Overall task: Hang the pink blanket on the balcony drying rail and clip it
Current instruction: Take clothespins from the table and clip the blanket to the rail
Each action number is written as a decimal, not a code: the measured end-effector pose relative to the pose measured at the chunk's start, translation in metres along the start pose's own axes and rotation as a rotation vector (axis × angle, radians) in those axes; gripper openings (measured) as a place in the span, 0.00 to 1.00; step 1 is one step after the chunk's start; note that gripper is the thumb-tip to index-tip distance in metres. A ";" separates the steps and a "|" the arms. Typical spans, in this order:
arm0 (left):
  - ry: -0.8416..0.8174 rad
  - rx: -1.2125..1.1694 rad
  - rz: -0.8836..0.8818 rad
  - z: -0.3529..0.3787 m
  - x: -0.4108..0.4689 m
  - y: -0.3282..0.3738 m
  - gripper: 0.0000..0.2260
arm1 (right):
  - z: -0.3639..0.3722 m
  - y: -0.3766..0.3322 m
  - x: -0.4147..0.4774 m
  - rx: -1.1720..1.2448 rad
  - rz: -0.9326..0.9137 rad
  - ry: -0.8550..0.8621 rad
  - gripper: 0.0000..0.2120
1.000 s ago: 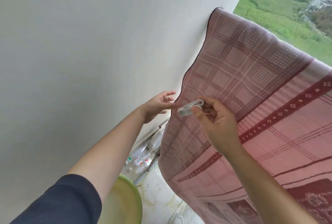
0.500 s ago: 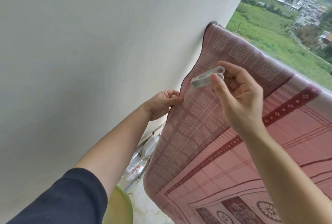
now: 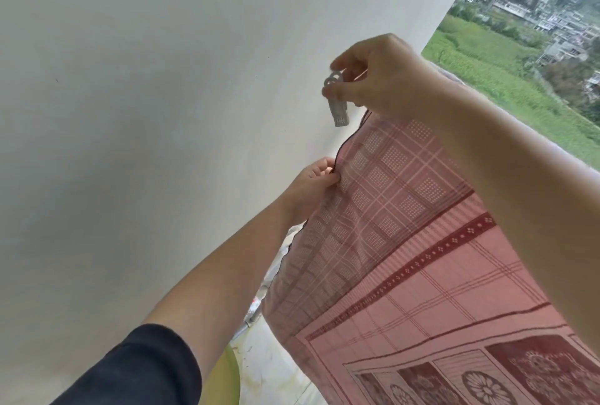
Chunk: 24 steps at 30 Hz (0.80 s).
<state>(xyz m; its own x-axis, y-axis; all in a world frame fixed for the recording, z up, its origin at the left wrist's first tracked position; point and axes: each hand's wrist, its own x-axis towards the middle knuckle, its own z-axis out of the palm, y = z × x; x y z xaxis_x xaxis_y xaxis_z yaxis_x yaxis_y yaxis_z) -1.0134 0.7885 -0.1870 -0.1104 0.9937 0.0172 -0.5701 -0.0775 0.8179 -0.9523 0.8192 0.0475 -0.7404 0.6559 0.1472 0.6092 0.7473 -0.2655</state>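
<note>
While the blanket [image 3: 406, 226] hangs on the far side by the wall [image 3: 162, 112], the left hand [image 3: 311, 184] pinches its left edge, maybe to keep it flat. The right hand [image 3: 383, 77] pinches a white clip [image 3: 337, 106], mouth down, just above the top corner, ready to clip.

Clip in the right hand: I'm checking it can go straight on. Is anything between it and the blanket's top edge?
Nothing visible does. The right hand pinches the clip just beside the top corner of the blanket, only wall behind the gap. The left hand grips the side edge lower down, clear of it.
</note>
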 end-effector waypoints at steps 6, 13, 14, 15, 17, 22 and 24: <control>0.032 -0.207 -0.032 0.015 0.004 -0.001 0.10 | 0.006 -0.011 0.040 -0.268 0.077 -0.227 0.12; 0.037 -0.364 0.055 0.006 -0.004 -0.006 0.13 | 0.025 -0.001 0.049 -0.245 0.051 -0.305 0.12; 0.043 -0.362 0.051 0.006 -0.005 -0.004 0.15 | 0.029 0.001 0.048 -0.243 0.037 -0.320 0.13; 0.054 -0.354 0.044 0.006 -0.006 -0.002 0.17 | 0.032 0.003 0.048 -0.247 0.025 -0.334 0.13; 0.072 -0.337 0.034 0.006 -0.007 0.001 0.18 | 0.036 0.007 0.048 -0.243 0.009 -0.356 0.12; 0.077 -0.326 0.019 0.009 -0.008 0.005 0.19 | 0.036 0.009 0.049 -0.166 -0.012 -0.399 0.10; 0.072 -0.329 0.016 0.010 -0.009 0.006 0.18 | 0.037 0.009 0.049 -0.132 -0.026 -0.393 0.10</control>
<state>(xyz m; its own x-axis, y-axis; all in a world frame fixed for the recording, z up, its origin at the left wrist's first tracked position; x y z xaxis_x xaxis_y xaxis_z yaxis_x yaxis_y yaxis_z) -1.0079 0.7800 -0.1770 -0.1723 0.9848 -0.0218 -0.7988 -0.1268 0.5881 -0.9938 0.8543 0.0176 -0.7926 0.5649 -0.2293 0.6010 0.7873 -0.1379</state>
